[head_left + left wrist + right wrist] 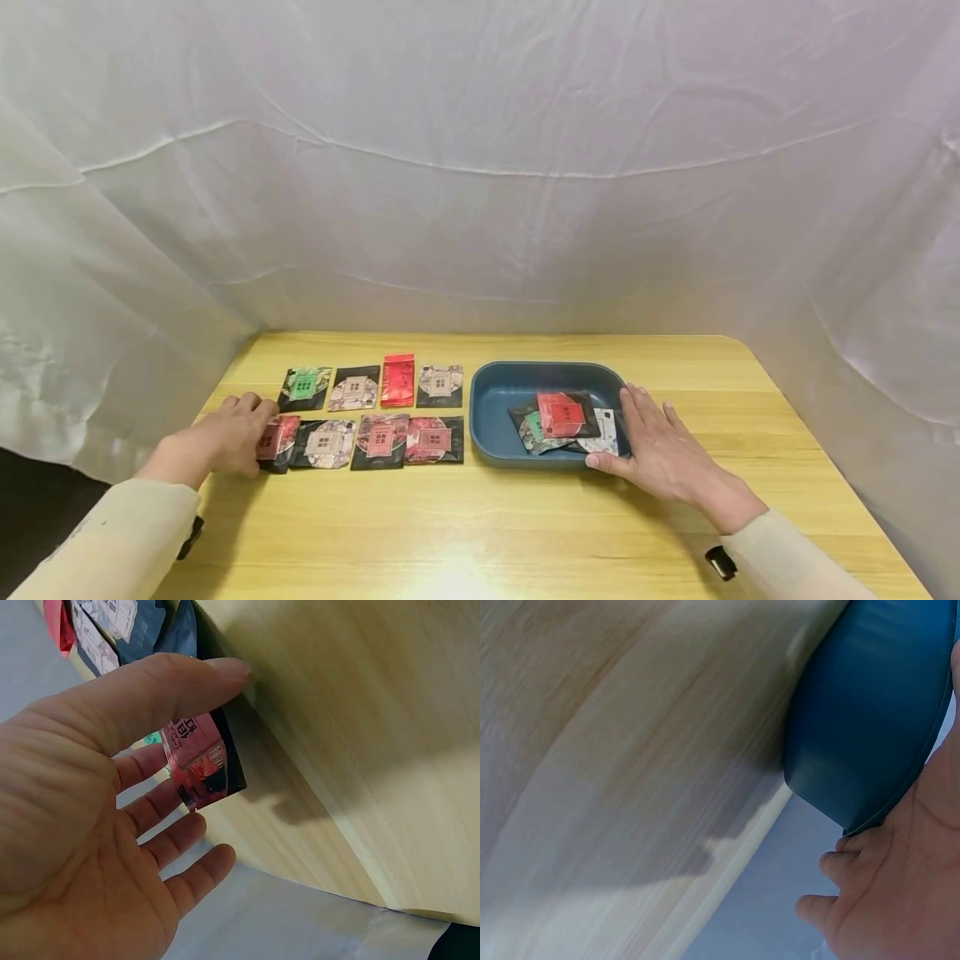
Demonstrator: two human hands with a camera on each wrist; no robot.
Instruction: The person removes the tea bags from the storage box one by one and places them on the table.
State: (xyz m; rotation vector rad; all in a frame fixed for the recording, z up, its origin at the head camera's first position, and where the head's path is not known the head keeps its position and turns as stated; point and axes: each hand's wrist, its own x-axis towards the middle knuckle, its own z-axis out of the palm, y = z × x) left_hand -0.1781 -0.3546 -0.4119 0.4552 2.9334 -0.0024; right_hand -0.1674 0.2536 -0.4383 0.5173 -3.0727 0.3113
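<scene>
My left hand (228, 433) is at the left end of the front row, its fingers by the edge of a red and black sachet (283, 443). In the left wrist view, the thumb passes over this sachet (199, 761) and the other fingers are loosely extended beside it. My right hand (663, 454) rests against the right end of a blue plastic tray (491, 417), fingers spread along the outside and thumb at the front rim. Several sachets lie heaped in the tray, a red and black one (562, 414) on top. The right wrist view shows the tray's outer wall (870, 712) beside the palm.
Two rows of sachets lie left of the tray. The back row holds a green one (303, 386), a bright red one (397, 382) and pale floral ones; black, pink and floral ones (380, 442) fill the front row. White cloth (480, 233) hangs behind the wooden table (420, 525).
</scene>
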